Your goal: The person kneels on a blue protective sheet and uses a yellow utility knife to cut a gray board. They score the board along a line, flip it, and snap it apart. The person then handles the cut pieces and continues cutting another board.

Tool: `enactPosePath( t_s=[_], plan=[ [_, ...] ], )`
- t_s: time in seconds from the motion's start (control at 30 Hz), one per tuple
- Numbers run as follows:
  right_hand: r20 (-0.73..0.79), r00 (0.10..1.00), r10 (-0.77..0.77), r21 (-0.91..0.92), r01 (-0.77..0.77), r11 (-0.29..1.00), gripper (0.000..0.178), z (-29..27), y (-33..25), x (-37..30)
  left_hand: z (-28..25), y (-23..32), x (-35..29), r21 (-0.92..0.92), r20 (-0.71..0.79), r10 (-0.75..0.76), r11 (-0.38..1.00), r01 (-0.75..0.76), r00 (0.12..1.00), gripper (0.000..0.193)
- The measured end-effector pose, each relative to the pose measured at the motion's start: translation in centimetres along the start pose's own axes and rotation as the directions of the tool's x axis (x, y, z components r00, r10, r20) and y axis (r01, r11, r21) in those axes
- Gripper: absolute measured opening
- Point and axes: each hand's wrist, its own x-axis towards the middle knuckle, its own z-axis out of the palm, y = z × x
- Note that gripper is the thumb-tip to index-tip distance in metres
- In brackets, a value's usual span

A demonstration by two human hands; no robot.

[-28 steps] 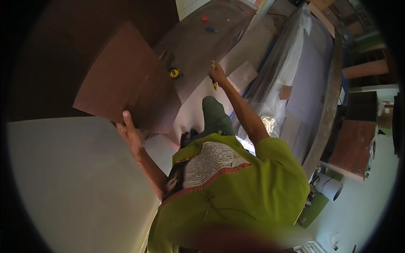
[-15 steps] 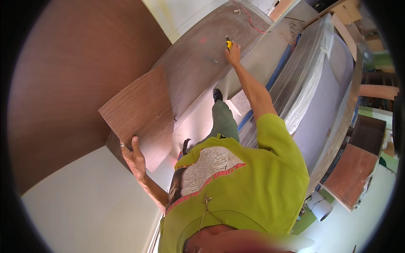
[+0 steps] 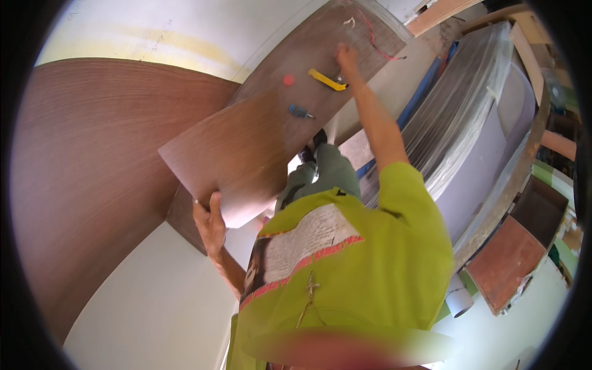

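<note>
My left hand (image 3: pixel 209 225) grips the near edge of a brown wood-grain panel (image 3: pixel 234 145), thumb on top and fingers going underneath. The panel's far end lies over a long brown board (image 3: pixel 277 58). My right hand (image 3: pixel 347 58) is over that board, blurred, so its fingers cannot be made out clearly. Just to the left of the right wrist lies a yellow utility knife (image 3: pixel 327 80), apart from the fingers. A small screwdriver with a blue handle (image 3: pixel 297 111) and a round red spot or disc (image 3: pixel 288 79) are between the knife and the panel.
A red cord (image 3: pixel 373 37) runs across the board's far end. A large brown sheet (image 3: pixel 111 160) stands at the left, by a white wall (image 3: pixel 179 24). On the right are plastic-wrapped sheets (image 3: pixel 459 105), a reddish-brown box (image 3: pixel 505 262) and a white roll (image 3: pixel 459 302).
My right hand has let go of the yellow utility knife, which now lies on the board. The left hand still holds the panel. The view has shifted, and the screwdriver shows clearly.
</note>
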Motion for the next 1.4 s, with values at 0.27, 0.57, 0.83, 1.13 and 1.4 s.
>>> enactPosePath(
  t_s=[0.27, 0.57, 0.83, 1.13, 1.4],
  plan=[
    [0.460, 0.818, 0.345, 0.717, -0.572, 0.400, 0.037, -3.2, -0.5, 12.0, 4.0, 1.2, 4.3, 0.062, 0.086, -0.073, 0.996, 0.067, 0.994, 0.048],
    [0.532, 0.765, 0.364, 0.568, -0.641, 0.517, 0.021, -2.9, -0.6, 8.7, 15.4, 10.5, 9.3, 0.196, 0.006, -0.169, 0.967, 0.165, 0.986, 0.048],
    [0.688, 0.618, 0.380, 0.449, -0.774, 0.446, 0.022, -7.1, -4.0, 10.1, 19.1, 15.9, 14.1, 0.154, 0.065, -0.345, 0.930, 0.333, 0.936, 0.055],
    [0.912, 0.320, 0.257, 0.308, -0.947, 0.088, 0.027, -10.0, -2.9, 12.3, 21.8, 16.3, 15.1, 0.093, 0.104, -0.319, 0.946, 0.310, 0.942, 0.060],
    [0.889, 0.294, 0.350, 0.292, -0.955, 0.060, 0.030, -8.5, -0.9, 11.1, 21.2, 14.4, 13.8, 0.065, 0.129, -0.380, 0.925, 0.374, 0.916, 0.059]
  ],
)
